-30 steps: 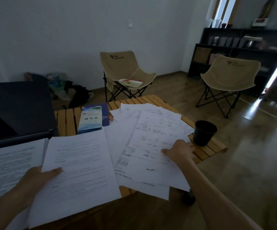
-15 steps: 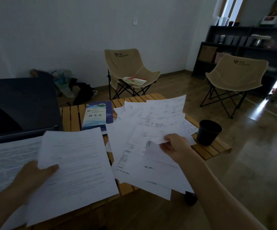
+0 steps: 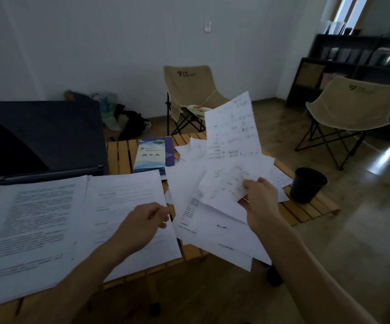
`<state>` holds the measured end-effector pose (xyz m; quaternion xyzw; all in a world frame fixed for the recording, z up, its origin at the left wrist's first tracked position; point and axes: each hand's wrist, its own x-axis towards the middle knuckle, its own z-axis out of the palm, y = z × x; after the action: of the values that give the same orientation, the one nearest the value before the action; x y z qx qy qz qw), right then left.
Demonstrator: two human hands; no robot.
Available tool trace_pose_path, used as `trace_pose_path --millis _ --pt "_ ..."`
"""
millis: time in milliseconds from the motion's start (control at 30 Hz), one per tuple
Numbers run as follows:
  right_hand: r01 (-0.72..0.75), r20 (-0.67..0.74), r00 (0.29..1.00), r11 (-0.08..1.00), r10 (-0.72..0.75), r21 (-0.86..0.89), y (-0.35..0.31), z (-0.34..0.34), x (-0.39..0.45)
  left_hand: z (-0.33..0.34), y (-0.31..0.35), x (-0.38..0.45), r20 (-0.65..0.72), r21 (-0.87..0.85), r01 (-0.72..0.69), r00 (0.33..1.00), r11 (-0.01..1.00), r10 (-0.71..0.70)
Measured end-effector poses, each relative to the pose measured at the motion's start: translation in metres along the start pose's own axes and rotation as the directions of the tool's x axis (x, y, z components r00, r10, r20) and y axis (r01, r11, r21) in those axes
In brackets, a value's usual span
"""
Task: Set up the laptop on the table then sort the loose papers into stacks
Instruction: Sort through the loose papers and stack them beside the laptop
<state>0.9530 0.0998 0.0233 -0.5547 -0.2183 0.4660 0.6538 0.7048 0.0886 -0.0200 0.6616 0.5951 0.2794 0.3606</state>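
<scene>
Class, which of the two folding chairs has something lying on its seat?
The folding chair against the back wall; a booklet lies on its seat. The right-hand chair's seat is bare.

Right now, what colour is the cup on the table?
Black cup, seen in the head view.

Right hand (image 3: 260, 202) raised, grip pinched; left hand (image 3: 142, 224) loosely curled.

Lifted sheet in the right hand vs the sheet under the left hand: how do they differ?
The lifted sheet stands nearly upright off the table, pinched at its lower edge by the right hand; the flat sheet lies on the table under the left hand, whose fingers hang loosely curled and hold nothing. The lifted sheet carries sparse, scattered marks; the flat sheet has short lines of type. The lifted sheet curls; the flat sheet does not. Both are white printed paper.
</scene>
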Motion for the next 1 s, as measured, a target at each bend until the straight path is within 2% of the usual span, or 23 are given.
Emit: trace_pose_path --millis 200,267,367,433,467,500,533,567,600,633,667,700,733,767,833,867,933,967,1000 --pt "-0.039 -0.048 0.998 0.991 0.033 -0.131 -0.014 -0.017 0.029 0.031 0.015 0.028 -0.027 -0.253 0.090 0.995 0.963 -0.100" --pt "-0.031 -0.059 0.998 0.994 0.025 -0.102 -0.016 -0.023 0.039 0.047 0.026 0.047 -0.021 -0.337 0.143 0.987 0.931 -0.159" --pt "-0.052 -0.065 0.997 0.996 0.047 -0.068 -0.018 -0.030 0.048 0.072 0.044 0.075 0.055 -0.559 0.301 0.943 0.772 -0.328" --pt "-0.114 -0.099 0.989 0.990 0.106 -0.084 -0.020 -0.031 0.055 0.090 0.053 0.088 0.111 -0.667 0.338 0.926 0.664 -0.360" --pt "-0.174 -0.132 0.978 0.981 0.161 -0.091 -0.022 -0.031 0.056 0.099 0.057 0.092 0.105 -0.697 0.331 0.925 0.636 -0.365" --pt "-0.213 -0.153 0.969 0.969 0.193 -0.128 -0.022 -0.031 0.059 0.108 0.060 0.095 0.056 -0.687 0.302 0.929 0.661 -0.367" --pt "-0.222 -0.157 0.969 0.951 0.190 -0.217 -0.021 -0.032 0.059 0.113 0.064 0.096 -0.056 -0.606 0.233 0.942 0.761 -0.332" --pt "-0.196 -0.152 0.976 0.926 0.154 -0.321 -0.019 -0.033 0.060 0.114 0.069 0.094 -0.188 -0.438 0.137 0.952 0.888 -0.240" --pt "-0.143 -0.150 0.985 0.897 0.087 -0.419 -0.016 -0.035 0.061 0.111 0.076 0.090 -0.301 -0.237 0.039 0.947 0.971 -0.111" --pt "-0.089 -0.179 0.984 0.855 -0.005 -0.510 -0.013 -0.038 0.061 0.104 0.084 0.085 -0.373 -0.077 -0.062 0.927 0.995 0.029" --pt "-0.048 -0.209 0.972 0.770 -0.112 -0.637 -0.013 -0.041 0.060 0.094 0.092 0.080 -0.409 0.020 -0.139 0.903 0.990 0.135" --pt "-0.021 -0.202 0.955 0.634 -0.215 -0.773 -0.012 -0.044 0.059 0.080 0.098 0.075 -0.431 0.075 -0.192 0.879 0.979 0.205" --pt "0.011 -0.159 0.944 0.507 -0.290 -0.862 -0.013 -0.044 0.057 0.065 0.101 0.073 -0.442 0.117 -0.233 0.859 0.965 0.260" --pt "0.070 -0.100 0.933 0.447 -0.345 -0.892 -0.014 -0.043 0.056 0.047 0.103 0.072 -0.448 0.142 -0.277 0.838 0.950 0.312" --pt "0.246 0.029 0.893 0.434 -0.448 -0.867 -0.019 -0.037 0.050 0.008 0.110 0.066 -0.449 0.176 -0.357 0.800 0.917 0.398" --pt "0.345 0.095 0.848 0.406 -0.522 -0.846 -0.021 -0.033 0.046 -0.013 0.115 0.061 -0.458 0.206 -0.391 0.771 0.897 0.441" --pt "0.513 0.242 0.714 0.256 -0.658 -0.819 -0.030 -0.023 0.034 -0.049 0.128 0.047 -0.457 0.291 -0.444 0.713 0.847 0.531" --pt "0.575 0.318 0.663 0.188 -0.678 -0.796 -0.037 -0.016 0.027 -0.064 0.134 0.040 -0.442 0.320 -0.468 0.695 0.824 0.567" --pt "0.618 0.397 0.648 0.144 -0.650 -0.773 -0.046 -0.008 0.017 -0.077 0.139 0.034 -0.424 0.335 -0.488 0.685 0.806 0.592"
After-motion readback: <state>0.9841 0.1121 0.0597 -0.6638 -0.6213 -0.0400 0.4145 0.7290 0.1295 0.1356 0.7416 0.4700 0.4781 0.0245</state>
